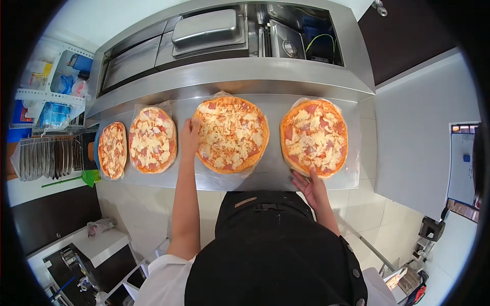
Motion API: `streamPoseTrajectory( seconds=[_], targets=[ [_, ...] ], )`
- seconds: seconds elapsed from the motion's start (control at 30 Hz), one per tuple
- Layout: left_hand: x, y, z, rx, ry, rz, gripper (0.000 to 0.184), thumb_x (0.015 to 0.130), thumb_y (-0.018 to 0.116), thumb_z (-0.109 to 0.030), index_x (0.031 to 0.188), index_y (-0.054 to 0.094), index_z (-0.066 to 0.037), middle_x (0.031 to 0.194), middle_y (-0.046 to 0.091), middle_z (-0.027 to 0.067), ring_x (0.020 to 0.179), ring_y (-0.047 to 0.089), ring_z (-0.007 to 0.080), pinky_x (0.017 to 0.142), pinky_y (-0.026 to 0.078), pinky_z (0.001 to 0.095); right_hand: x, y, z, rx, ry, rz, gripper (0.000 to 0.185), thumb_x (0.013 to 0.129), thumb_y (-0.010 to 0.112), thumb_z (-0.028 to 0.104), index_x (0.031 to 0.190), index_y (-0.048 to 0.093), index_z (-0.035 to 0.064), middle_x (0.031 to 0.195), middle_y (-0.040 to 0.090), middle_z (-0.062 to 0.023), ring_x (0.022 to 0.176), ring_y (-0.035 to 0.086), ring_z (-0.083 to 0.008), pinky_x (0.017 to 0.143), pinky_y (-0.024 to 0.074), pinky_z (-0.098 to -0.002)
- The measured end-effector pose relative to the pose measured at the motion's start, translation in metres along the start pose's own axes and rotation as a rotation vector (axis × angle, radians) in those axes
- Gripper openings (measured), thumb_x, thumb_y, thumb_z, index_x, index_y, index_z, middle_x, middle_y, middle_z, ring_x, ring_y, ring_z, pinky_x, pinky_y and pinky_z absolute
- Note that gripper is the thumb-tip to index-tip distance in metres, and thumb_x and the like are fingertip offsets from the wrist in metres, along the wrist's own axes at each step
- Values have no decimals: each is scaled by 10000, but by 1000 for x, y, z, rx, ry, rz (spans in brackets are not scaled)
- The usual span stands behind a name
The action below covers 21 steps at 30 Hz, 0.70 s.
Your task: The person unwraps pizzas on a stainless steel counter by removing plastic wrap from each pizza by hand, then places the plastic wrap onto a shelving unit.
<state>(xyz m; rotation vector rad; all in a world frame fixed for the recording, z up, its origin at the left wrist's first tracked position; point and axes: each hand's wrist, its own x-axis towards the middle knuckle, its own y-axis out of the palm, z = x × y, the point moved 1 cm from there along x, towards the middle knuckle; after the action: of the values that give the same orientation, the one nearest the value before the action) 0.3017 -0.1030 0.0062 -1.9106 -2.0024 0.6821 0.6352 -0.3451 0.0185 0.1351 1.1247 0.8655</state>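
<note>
Four round pizzas topped with shredded cheese and pink ham-like slices lie in a row on clear plastic film. My left hand (190,134) is closed at the left rim of the large middle pizza (232,135), its fingertips against the crust and film. At the front edge of the right pizza (314,136) is my right hand (311,189), fingers spread and thumb touching the rim. Two more pizzas, the second from the left (152,139) and the far left one (113,150), sit beyond my left hand.
The pizzas rest on a steel counter shelf (265,181). Behind it is a steel prep unit (229,71) with a lidded pan (206,29). A shelf of supplies (56,92) and a rack of dark trays (48,158) stand left; a grey panel (423,132) is right.
</note>
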Motion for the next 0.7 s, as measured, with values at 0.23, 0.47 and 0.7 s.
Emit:
streamPoseTrajectory(
  seconds=[0.23, 0.47, 0.7],
  targets=[
    [-56, -17, 26, 20, -166, 21, 343, 900, 476, -335, 989, 533, -8, 724, 571, 84, 684, 542, 211, 673, 438, 304, 0, 70, -25, -1031, -294, 112, 257, 894, 501, 167, 1118, 536, 48, 1118, 578, -129, 922, 602, -247, 782, 484, -356],
    [-57, -4, -25, 709, 665, 9, 588, 840, 495, -297, 1350, 336, -49, 1438, 264, 135, 1324, 230, 321, 1048, 199, 492, 47, 188, -67, -1909, -1363, -76, 434, 859, 499, 256, 1269, 466, 119, 1378, 381, -70, 1299, 320, -257, 1023, 279, -461],
    [-35, 7, 4, 632, 726, 127, 711, 866, 456, -418, 1386, 231, 11, 1477, 171, 143, 1363, 141, 325, 1076, 135, 497, 88, 186, -94, -2012, -1266, -304, 526, 888, 422, 397, 1361, 365, 174, 1458, 263, -40, 1355, 210, -244, 1075, 158, -477]
  ],
)
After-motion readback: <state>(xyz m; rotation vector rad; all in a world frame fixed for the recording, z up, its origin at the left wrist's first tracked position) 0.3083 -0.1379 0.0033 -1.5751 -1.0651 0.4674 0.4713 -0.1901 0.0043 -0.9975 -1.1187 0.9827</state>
